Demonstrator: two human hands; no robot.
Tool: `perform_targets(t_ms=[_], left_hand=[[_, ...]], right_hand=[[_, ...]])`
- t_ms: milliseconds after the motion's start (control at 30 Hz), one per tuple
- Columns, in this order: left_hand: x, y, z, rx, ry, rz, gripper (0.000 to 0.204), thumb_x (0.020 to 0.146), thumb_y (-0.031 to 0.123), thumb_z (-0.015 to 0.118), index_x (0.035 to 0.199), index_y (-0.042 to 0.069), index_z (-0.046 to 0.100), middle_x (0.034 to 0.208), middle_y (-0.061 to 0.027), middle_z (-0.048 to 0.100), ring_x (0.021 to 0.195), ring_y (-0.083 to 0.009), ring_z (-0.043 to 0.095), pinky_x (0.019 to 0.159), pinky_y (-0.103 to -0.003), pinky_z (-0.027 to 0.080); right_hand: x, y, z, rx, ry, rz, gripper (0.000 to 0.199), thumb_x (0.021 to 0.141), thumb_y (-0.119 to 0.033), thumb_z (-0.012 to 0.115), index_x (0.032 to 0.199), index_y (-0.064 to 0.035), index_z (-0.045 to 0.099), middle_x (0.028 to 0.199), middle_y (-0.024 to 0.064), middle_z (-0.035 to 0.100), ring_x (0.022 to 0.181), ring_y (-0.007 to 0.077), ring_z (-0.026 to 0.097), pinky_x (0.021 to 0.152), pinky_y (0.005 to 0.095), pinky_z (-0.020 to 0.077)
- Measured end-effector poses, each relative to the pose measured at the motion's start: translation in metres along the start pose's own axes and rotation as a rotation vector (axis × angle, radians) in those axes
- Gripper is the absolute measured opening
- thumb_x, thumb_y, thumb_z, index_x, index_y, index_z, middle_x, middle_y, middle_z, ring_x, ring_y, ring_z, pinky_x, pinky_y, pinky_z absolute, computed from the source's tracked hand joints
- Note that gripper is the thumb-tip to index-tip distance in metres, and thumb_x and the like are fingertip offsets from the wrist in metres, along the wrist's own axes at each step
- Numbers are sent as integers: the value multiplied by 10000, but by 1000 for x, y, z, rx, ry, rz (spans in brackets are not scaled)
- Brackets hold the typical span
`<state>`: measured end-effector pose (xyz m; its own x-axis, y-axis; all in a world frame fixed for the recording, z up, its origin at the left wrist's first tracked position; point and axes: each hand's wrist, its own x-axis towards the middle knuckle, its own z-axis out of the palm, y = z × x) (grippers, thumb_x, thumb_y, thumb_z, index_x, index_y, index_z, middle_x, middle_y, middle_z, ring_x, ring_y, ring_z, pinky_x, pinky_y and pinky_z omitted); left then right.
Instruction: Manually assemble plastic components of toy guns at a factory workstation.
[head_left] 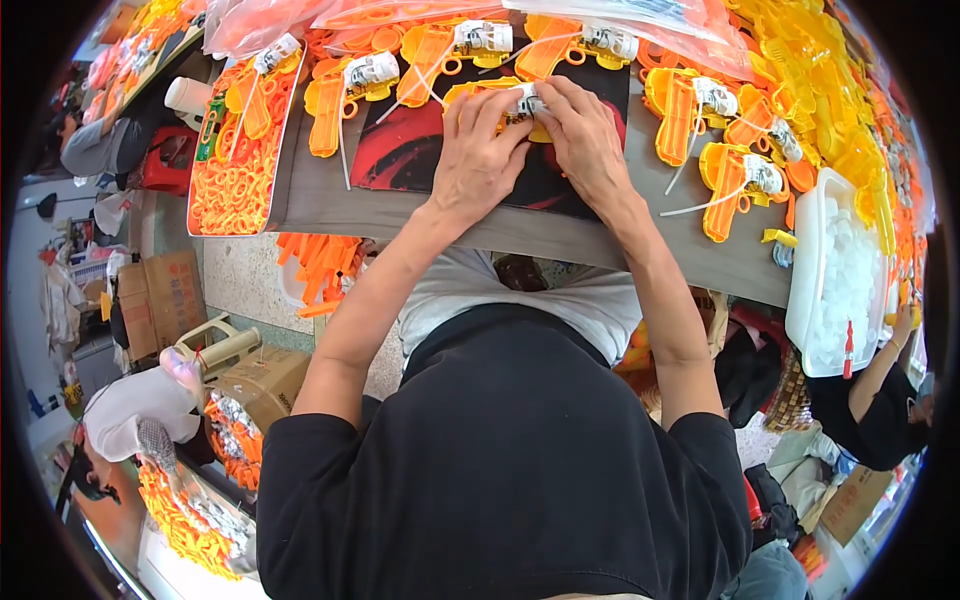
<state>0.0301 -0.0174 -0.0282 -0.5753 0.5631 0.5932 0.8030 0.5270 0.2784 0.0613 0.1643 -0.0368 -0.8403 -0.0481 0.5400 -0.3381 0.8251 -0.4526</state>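
Observation:
On the black and red mat (405, 150), both hands are closed around an orange and yellow toy gun (526, 98) with a white printed cylinder. My left hand (480, 155) grips its left side, fingers bent over the yellow body. My right hand (583, 140) presses against the cylinder's right end. The fingers hide most of this gun. Similar half-built toy guns lie around it: one at the left (328, 108), another at the upper left (425, 68), one beyond my right hand (552, 45), and several to the right (722, 195). Thin white strips trail from many of them.
Small orange ring-handled parts (230, 195) fill a tray at the left table edge. At the right stands a white tub (800, 300) of translucent pieces, with yellow parts (810, 80) heaped behind it. Clear plastic bags (670, 25) lie along the back. Co-workers sit on both sides.

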Motion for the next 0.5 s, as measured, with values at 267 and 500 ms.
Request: perform_targets(t_ms=[267,500], left_hand=[[18,-14,-12,2,-7,63,270,819,81,725,1086,120,734,1307,-52,615,1263,-271,517,1120,-471,322],[23,-34,9,-120,4,82,258,829,9,661,1065,92,724,1190,-46,685,1117,-265,627,1029,-452,429]], right_hand=[[-2,-4,11,40,59,77,387,901,-92,684,1278,-30,623,1307,126,607,1151,320,591,958,420,466],[-4,-6,14,6,80,61,420,892,-96,697,1300,-46,612,1316,123,608,1181,311,587,984,428,461]])
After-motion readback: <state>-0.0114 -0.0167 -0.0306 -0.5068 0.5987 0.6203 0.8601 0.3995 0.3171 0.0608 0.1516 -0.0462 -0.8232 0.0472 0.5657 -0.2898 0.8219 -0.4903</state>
